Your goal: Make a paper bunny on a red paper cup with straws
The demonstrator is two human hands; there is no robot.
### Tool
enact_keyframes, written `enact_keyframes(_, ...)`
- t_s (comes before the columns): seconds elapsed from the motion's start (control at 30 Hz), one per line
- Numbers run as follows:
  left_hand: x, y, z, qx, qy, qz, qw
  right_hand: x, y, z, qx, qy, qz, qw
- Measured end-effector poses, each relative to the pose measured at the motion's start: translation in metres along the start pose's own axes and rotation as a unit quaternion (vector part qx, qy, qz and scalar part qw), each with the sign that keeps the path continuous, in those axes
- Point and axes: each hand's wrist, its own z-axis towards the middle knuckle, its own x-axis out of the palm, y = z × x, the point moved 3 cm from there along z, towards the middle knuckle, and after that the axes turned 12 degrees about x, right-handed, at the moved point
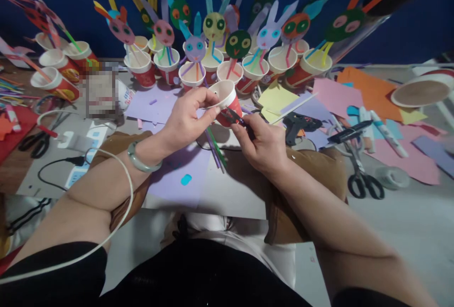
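Note:
My left hand pinches the rim of a red and white paper cup, which is tilted in front of me. A small dark hole shows near the cup's rim. My right hand is wrapped round a dark-handled tool, whose metal end touches the cup's right front side; its exact kind is hard to make out. Below the cup, purple and green straws lie over the table edge of a lilac sheet. A small blue paper piece rests on that sheet.
Behind stand several cups with paper animal heads on straws. To the right are a black glue gun, scissors, markers, a tape roll and coloured paper. A white cable crosses my left arm.

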Motion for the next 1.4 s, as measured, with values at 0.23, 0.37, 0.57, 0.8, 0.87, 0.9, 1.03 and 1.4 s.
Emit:
enact_keyframes(0.23, -0.0021, 0.0005, -0.0005, -0.005, 0.028, 0.031, 0.999, -0.0019, -0.0003, 0.0003, -0.009, -0.001, -0.054, 0.999)
enact_keyframes(0.37, -0.0018, 0.0000, -0.0005, 0.003, 0.046, 0.059, 0.997, -0.0026, 0.0005, 0.0003, -0.020, -0.006, -0.072, 0.997)
enact_keyframes(0.57, -0.0018, 0.0009, 0.0003, -0.001, 0.059, 0.072, 0.996, -0.0023, 0.0002, 0.0005, -0.027, 0.003, -0.082, 0.996)
enact_keyframes(0.8, -0.0031, 0.0015, 0.0022, 0.010, 0.074, 0.076, 0.994, -0.0017, -0.0014, 0.0013, -0.028, 0.016, -0.072, 0.997)
enact_keyframes(0.87, -0.0034, 0.0015, 0.0023, 0.013, 0.076, 0.081, 0.994, -0.0023, -0.0014, 0.0014, -0.030, 0.015, -0.070, 0.997)
enact_keyframes(0.9, -0.0034, 0.0013, 0.0023, 0.014, 0.076, 0.083, 0.994, -0.0026, -0.0013, 0.0015, -0.029, 0.015, -0.068, 0.997)
enact_keyframes(1.03, -0.0034, 0.0001, 0.0020, 0.014, 0.081, 0.072, 0.994, -0.0037, -0.0006, 0.0021, -0.028, 0.020, -0.054, 0.998)
enact_keyframes(1.4, -0.0033, 0.0029, 0.0049, -0.035, 0.077, -0.026, 0.996, -0.0072, 0.0026, 0.0018, -0.023, 0.009, -0.011, 1.000)
